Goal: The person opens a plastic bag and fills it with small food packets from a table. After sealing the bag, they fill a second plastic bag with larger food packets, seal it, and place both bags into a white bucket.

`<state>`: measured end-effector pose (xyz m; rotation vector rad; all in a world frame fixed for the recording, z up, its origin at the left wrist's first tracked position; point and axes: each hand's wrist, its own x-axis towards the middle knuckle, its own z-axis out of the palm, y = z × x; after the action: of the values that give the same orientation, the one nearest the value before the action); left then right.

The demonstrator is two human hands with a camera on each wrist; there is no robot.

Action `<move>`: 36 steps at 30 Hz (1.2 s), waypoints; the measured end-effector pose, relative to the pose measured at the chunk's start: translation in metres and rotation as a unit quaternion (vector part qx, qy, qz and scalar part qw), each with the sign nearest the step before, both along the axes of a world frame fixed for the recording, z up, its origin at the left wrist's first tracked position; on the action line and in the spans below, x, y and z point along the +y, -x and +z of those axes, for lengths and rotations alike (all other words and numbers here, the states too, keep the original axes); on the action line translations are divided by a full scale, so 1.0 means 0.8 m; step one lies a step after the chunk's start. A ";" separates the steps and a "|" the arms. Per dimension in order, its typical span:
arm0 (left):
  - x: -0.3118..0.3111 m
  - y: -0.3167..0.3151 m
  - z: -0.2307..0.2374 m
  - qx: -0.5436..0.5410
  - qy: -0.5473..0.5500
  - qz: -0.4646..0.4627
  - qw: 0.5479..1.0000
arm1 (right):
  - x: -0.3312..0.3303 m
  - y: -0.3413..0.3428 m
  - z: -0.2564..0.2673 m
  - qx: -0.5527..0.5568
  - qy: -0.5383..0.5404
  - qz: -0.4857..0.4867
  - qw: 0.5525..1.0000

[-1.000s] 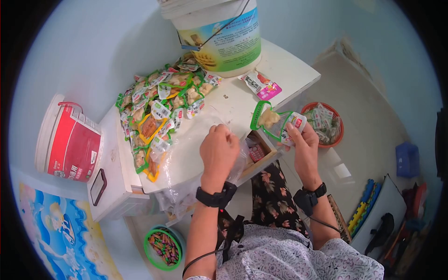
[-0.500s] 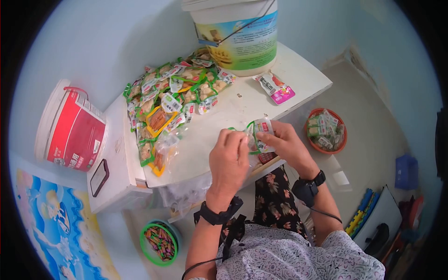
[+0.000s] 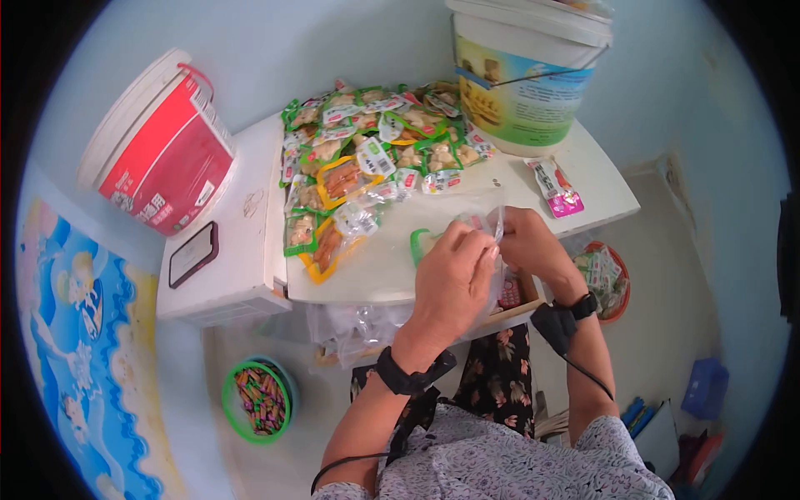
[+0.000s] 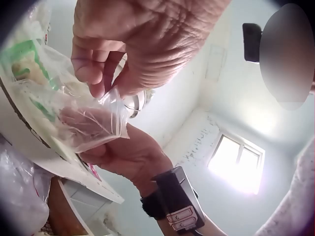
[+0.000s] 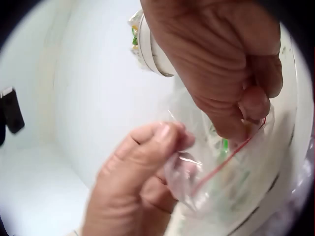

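A clear plastic bag (image 4: 91, 130) is held between both hands above the table. My left hand (image 3: 454, 279) pinches the bag's edge between thumb and fingertips. Opposite it, my right hand (image 3: 536, 248) has its fingers curled at the bag's mouth, beside a red zip line visible in the right wrist view. A green-edged snack packet (image 3: 422, 245) shows through the plastic beyond the left hand, partly hidden by it. Further back on the table (image 3: 400, 279) lies a pile of green- and yellow-edged snack packets (image 3: 367, 133).
A white bucket (image 3: 525, 92) and a pink packet (image 3: 556, 187) stand at the back right. To the left are a red bucket (image 3: 171, 162) and a phone (image 3: 193, 254). An open drawer (image 3: 521, 296) sits below the hands. Baskets (image 3: 258, 400) with packets stand on the floor.
The right hand has brought a green-edged packet across to the left hand, and the packet now shows through the clear bag. Both hands have come together at the bag. The head view has turned left.
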<state>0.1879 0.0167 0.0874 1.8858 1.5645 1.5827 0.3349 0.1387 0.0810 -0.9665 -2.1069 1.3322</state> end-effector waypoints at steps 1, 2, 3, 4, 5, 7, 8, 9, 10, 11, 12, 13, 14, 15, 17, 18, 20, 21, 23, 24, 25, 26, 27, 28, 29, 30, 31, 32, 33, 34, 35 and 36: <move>-0.001 -0.001 0.001 -0.004 -0.004 0.005 1.000 | -0.006 0.004 0.013 0.017 0.081 -0.009 0.997; -0.001 -0.002 0.002 -0.012 -0.006 -0.007 1.000 | -0.009 0.010 0.016 0.019 0.049 -0.007 0.999; 0.001 -0.004 0.001 -0.018 -0.019 -0.016 1.000 | -0.008 0.014 0.009 0.040 0.001 0.032 0.999; 0.004 -0.007 0.001 -0.024 -0.032 -0.027 0.999 | -0.006 0.020 0.002 0.061 -0.047 0.070 0.995; 0.006 -0.009 0.003 -0.030 -0.046 -0.039 0.998 | -0.004 0.022 -0.002 0.082 -0.096 0.107 0.986; 0.006 -0.011 0.007 -0.050 -0.048 -0.043 0.997 | 0.000 0.020 0.000 0.054 -0.054 0.144 0.987; 0.007 -0.010 0.008 -0.062 -0.045 -0.051 0.996 | -0.003 0.022 0.001 0.077 -0.037 0.156 0.984; 0.006 -0.009 0.008 -0.073 -0.042 -0.059 0.995 | -0.005 0.023 0.001 0.100 -0.020 0.167 0.981; 0.006 -0.009 0.007 -0.069 -0.048 -0.055 0.995 | -0.005 0.025 -0.003 0.095 -0.011 0.170 0.981; 0.006 -0.008 0.006 -0.063 -0.053 -0.052 0.995 | -0.004 0.028 -0.011 0.090 -0.002 0.173 0.981; 0.006 -0.007 0.004 -0.058 -0.059 -0.048 0.995 | -0.001 0.031 -0.022 0.086 0.007 0.176 0.981; 0.007 -0.004 0.001 -0.059 -0.060 -0.048 0.995 | 0.002 0.034 -0.035 0.081 0.016 0.179 0.980; 0.009 0.001 -0.002 -0.061 -0.061 -0.047 0.995 | 0.004 0.038 -0.047 0.076 0.026 0.182 0.980; 0.009 0.006 -0.004 -0.062 -0.063 -0.046 0.995 | 0.005 0.040 -0.057 0.071 0.036 0.185 0.979; 0.003 0.014 -0.002 -0.083 -0.041 -0.042 0.995 | -0.014 0.047 -0.039 0.093 0.030 0.165 0.981; 0.001 0.017 0.000 -0.094 -0.031 -0.041 0.994 | -0.035 0.047 -0.025 0.119 0.014 0.141 0.983; -0.002 0.023 0.000 -0.101 -0.046 -0.025 0.994 | -0.039 0.058 -0.023 0.137 0.003 0.127 0.982; -0.004 0.027 0.000 -0.104 -0.055 -0.015 0.993 | -0.041 0.063 -0.023 0.146 -0.003 0.121 0.982; -0.010 0.039 0.001 -0.042 -0.043 0.050 0.997 | -0.025 0.077 -0.026 0.090 -0.048 0.162 0.981; -0.014 0.045 0.002 -0.011 -0.036 0.081 0.996 | -0.024 0.070 -0.026 0.018 -0.041 0.117 0.992; -0.017 0.051 0.003 0.019 -0.029 0.111 0.993 | -0.025 0.068 -0.028 -0.002 -0.037 0.084 0.996; -0.016 0.061 -0.004 0.079 -0.017 0.131 0.988 | -0.026 0.067 -0.031 -0.022 -0.033 0.051 0.998; -0.012 0.062 -0.008 0.088 -0.014 0.154 0.984 | -0.029 0.066 -0.035 -0.041 -0.028 0.020 0.999; -0.009 0.065 -0.009 0.097 -0.010 0.180 0.979 | -0.037 0.064 -0.039 -0.048 -0.093 0.007 0.995; -0.005 0.067 -0.008 0.124 0.015 0.190 0.974 | -0.040 0.064 -0.040 -0.046 -0.111 0.019 0.993; -0.002 0.070 -0.004 0.151 0.039 0.199 0.968 | -0.042 0.063 -0.041 -0.043 -0.130 0.030 0.990; 0.001 0.072 -0.001 0.179 0.063 0.207 0.960 | -0.044 0.062 -0.042 -0.040 -0.149 0.042 0.987; 0.011 0.075 -0.004 0.221 0.079 0.202 0.951 | -0.044 0.061 -0.046 -0.048 -0.185 0.049 0.980; 0.019 0.077 -0.005 0.263 0.095 0.195 0.940 | -0.042 0.061 -0.052 -0.054 -0.222 0.053 0.972; 0.022 0.074 0.003 0.287 0.152 0.175 0.930 | -0.043 0.064 -0.051 -0.060 -0.260 0.056 0.962; 0.024 0.073 0.000 0.261 0.131 0.163 0.942 | -0.046 0.064 -0.049 -0.072 -0.293 0.052 0.952; 0.028 0.073 -0.010 0.236 0.109 0.149 0.954 | -0.050 0.064 -0.047 -0.083 -0.326 0.048 0.941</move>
<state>0.1297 0.0390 0.0791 2.0742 2.2080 1.0291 0.2836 0.0987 0.0433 -0.7068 -2.4968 0.5125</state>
